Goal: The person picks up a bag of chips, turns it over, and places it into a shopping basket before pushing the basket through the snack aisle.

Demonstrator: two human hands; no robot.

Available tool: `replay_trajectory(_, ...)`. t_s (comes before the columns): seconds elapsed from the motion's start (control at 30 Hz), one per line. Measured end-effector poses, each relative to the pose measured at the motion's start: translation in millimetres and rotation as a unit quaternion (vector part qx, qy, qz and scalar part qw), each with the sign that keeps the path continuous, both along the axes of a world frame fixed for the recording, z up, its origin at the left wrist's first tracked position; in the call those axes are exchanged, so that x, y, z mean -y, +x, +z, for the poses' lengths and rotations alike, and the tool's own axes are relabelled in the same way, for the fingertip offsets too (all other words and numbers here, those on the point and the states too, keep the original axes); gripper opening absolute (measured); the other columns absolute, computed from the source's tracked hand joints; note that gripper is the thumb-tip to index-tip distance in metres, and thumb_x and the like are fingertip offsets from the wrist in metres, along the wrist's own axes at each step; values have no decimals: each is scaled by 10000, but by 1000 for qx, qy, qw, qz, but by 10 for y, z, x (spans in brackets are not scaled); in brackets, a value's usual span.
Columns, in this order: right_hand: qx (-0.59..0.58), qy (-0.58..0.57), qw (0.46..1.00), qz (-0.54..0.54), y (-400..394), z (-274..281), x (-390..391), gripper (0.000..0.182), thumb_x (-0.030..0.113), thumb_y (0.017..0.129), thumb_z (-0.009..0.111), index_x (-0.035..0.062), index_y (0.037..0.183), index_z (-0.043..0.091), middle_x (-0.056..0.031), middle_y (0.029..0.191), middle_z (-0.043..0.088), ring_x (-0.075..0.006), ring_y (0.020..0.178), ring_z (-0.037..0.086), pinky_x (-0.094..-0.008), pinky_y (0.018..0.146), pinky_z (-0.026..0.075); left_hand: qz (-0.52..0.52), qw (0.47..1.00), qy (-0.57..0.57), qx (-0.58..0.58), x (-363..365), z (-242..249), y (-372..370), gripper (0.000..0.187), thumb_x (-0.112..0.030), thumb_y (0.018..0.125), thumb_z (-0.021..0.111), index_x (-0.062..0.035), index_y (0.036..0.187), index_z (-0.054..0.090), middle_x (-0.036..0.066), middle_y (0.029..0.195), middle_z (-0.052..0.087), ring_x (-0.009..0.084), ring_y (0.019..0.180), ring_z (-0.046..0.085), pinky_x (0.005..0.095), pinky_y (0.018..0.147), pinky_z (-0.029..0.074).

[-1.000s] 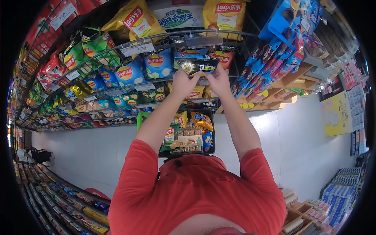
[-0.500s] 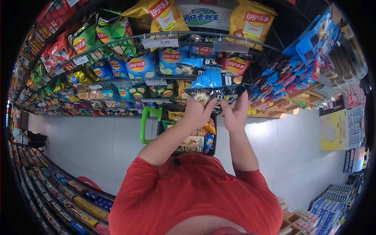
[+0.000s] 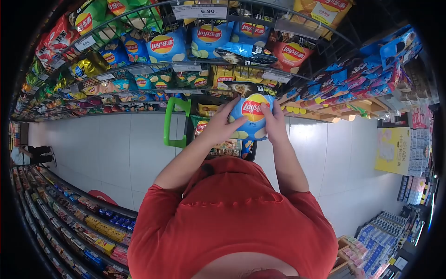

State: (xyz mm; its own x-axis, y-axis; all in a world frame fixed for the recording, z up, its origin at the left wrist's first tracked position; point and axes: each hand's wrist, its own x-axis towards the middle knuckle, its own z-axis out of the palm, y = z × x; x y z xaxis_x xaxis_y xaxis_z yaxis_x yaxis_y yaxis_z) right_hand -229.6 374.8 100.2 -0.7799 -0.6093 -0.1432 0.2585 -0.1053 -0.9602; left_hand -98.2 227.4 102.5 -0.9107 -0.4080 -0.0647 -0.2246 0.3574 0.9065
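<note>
Now both hands, left hand (image 3: pixel 218 128) and right hand (image 3: pixel 275 125), clamp the blue chip bag (image 3: pixel 252 116) above the basket (image 3: pixel 179 122), probably needing lowering.

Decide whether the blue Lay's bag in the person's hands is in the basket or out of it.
Out: both hands, left hand and right hand, hold the blue Lay's bag above the basket.

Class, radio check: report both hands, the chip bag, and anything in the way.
Left hand and right hand grip blue chip bag, upright. Basket below it. Shelf rack beyond. Nothing blocking.
</note>
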Motion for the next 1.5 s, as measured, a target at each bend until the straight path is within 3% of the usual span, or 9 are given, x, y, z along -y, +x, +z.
replay_trajectory(0.07, 61, 55, 996, -26, 52, 74, 41, 526, 219, 973, 659, -48, 1382, 463, -138, 1233, 626, -149, 1084, 602, -276, 923, 495, 6, 961, 271, -55, -76, -228, 37, 772, -337, 916, 717, 3, 1507, 355, 192, 1373, 544, 230, 1201, 582, 335, 1015, 458)
replay_trajectory(0.33, 37, 45, 997, 42, 162, -322, -23, 604, 248, 981, 642, -66, 1446, 418, -156, 1300, 594, -167, 1155, 566, -284, 973, 463, 124, 915, 378, -60, -157, -448, 261, 710, -206, 901, 746, 16, 1468, 381, 136, 1296, 599, 185, 1156, 598, 316, 980, 484)
replay_trajectory(0.8, 249, 108, 957, 104, 459, -955, -231, 627, 305, 957, 679, -4, 1439, 424, -124, 1241, 636, -189, 1076, 640, -305, 925, 518, 191, 871, 453, -15, -272, -1057, 533, 631, -232, 937, 699, 38, 1444, 436, 156, 1276, 610, 164, 1122, 604, 293, 949, 485)
replay_trajectory(0.9, 80, 115, 985, 101, 597, -775, -309, 614, 258, 940, 695, -14, 1419, 424, -130, 1238, 633, -182, 1073, 635, -304, 923, 513, 159, 944, 276, -89, -321, -1111, 652, 617, -208, 940, 694, 39, 1441, 435, 158, 1245, 616, 167, 1123, 600, 290, 952, 477)
replay_trajectory(0.97, -176, -69, 974, 128, 712, -328, -398, 638, 230, 899, 730, -13, 1400, 418, -130, 1219, 635, -177, 1053, 630, -307, 910, 513, 35, 963, 111, -244, -255, -836, 797, 593, -181, 912, 709, 57, 1395, 460, 165, 1205, 621, 172, 1079, 618, 297, 917, 490)
replay_trajectory(1.13, -33, 45, 995, 84, 627, -613, -413, 710, 250, 847, 768, -32, 1386, 402, -126, 1193, 633, -180, 1081, 617, -352, 937, 508, 149, 944, 249, -156, -321, -628, 694, 579, -162, 818, 749, 82, 1282, 503, 183, 1087, 656, 193, 959, 672, 328, 815, 526)
replay_trajectory(1.2, -114, -4, 982, 150, 597, -949, -518, 711, 257, 845, 773, -41, 1376, 407, -125, 1212, 625, -185, 1117, 606, -363, 961, 497, 11, 976, -51, -213, -259, -615, 877, 563, -161, 823, 752, 87, 1267, 510, 196, 1027, 671, 226, 937, 694, 332, 812, 531)
replay_trajectory(1.27, -159, -122, 972, 123, 755, -393, -381, 680, 254, 855, 772, -36, 1366, 430, -119, 1260, 611, -190, 1135, 599, -356, 983, 485, 31, 981, 2, -190, -231, -686, 901, 538, -164, 833, 751, 75, 1257, 521, 195, 1032, 673, 226, 936, 695, 335, 818, 532)
replay_trajectory(1.5, 68, 77, 992, 73, 782, -705, -240, 523, 185, 943, 699, -39, 1353, 464, -124, 1221, 652, -169, 1088, 624, -312, 954, 501, 156, 935, 308, -84, -351, -823, 764, 479, -184, 978, 659, 26, 1364, 470, 93, 1182, 657, 124, 1035, 629, 278, 897, 520)
